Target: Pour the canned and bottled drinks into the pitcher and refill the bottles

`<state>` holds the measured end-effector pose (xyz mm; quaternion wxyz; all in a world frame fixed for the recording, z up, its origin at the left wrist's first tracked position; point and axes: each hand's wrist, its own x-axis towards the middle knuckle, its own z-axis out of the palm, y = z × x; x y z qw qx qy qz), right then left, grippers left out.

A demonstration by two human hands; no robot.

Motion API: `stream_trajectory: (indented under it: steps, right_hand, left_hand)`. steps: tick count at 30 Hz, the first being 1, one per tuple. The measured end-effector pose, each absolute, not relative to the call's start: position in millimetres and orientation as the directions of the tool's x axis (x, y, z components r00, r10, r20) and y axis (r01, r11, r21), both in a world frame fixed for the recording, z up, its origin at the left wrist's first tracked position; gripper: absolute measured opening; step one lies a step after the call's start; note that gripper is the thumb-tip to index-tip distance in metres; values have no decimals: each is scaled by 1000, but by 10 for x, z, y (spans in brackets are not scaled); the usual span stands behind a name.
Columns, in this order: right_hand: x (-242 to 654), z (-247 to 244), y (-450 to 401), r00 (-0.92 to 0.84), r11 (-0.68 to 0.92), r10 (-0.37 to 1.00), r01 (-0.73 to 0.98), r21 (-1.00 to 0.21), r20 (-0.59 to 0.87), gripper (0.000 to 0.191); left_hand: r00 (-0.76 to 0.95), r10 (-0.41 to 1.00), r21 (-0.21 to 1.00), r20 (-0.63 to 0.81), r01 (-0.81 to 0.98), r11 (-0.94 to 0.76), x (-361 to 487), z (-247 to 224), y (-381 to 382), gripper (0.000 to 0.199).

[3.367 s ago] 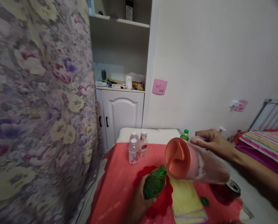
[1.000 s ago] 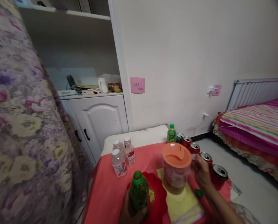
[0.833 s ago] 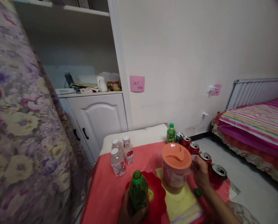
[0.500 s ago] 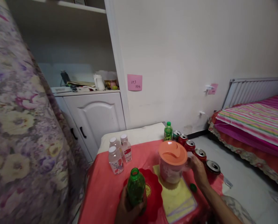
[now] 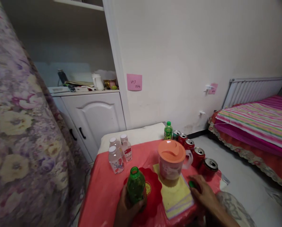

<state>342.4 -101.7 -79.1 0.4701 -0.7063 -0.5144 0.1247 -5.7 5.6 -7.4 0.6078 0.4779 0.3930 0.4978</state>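
My left hand [image 5: 129, 208] is wrapped around a green plastic bottle [image 5: 136, 186]. The bottle stands upright over a red scalloped plate [image 5: 156, 192], its mouth uncapped. At the right edge of a yellow cloth [image 5: 176, 197], my right hand [image 5: 201, 190] has its fingers closed around a small green bottle cap [image 5: 192, 183]. Part of the cap is hidden by the fingers. A clear pitcher [image 5: 170, 168] with an orange lid [image 5: 171, 151] stands on the cloth, its handle to the right and free of my hand.
Several clear bottles with white caps [image 5: 116, 160] stand at the left. Along the right edge run several drink cans [image 5: 209, 167], ending at a capped green bottle [image 5: 168, 130] at the back. A red cover [image 5: 95, 195] lies over the table. Beyond are a white cabinet [image 5: 95, 116] and a bed [image 5: 254, 119].
My right hand has let go of the pitcher's handle and moved down toward me to the green cap. My left hand still holds the green bottle over the plate.
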Motion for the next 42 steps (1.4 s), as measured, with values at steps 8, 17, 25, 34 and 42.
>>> stream_trajectory:
  steps: [8,17,25,34,42]
  right_hand:
    - [3457,-960,-991,505,-91,821,576,-812,266,29]
    - [3121,-540,-1339,415,-35,907,256,-966,77,32]
    - [2212,483,-1038,133,228,953,273,-935,271,31]
    - [1871,1082,-496,-29,455,851,537,-710,524,38]
    - [1806,1108,-409,10,359,922,348,-866,387,26]
  left_hand:
    - [178,984,946,16,-320,43,-3,-162,26,91]
    - [279,957,946,75,-324,21,-27,-197,-20,84]
    - [330,937,953,111,-303,-6,-8,-193,-20,87]
    - [345,923,938,167,-344,-42,-22,-158,-95,87]
    - [364,915,938,176,-345,-43,-42,-116,-103,88]
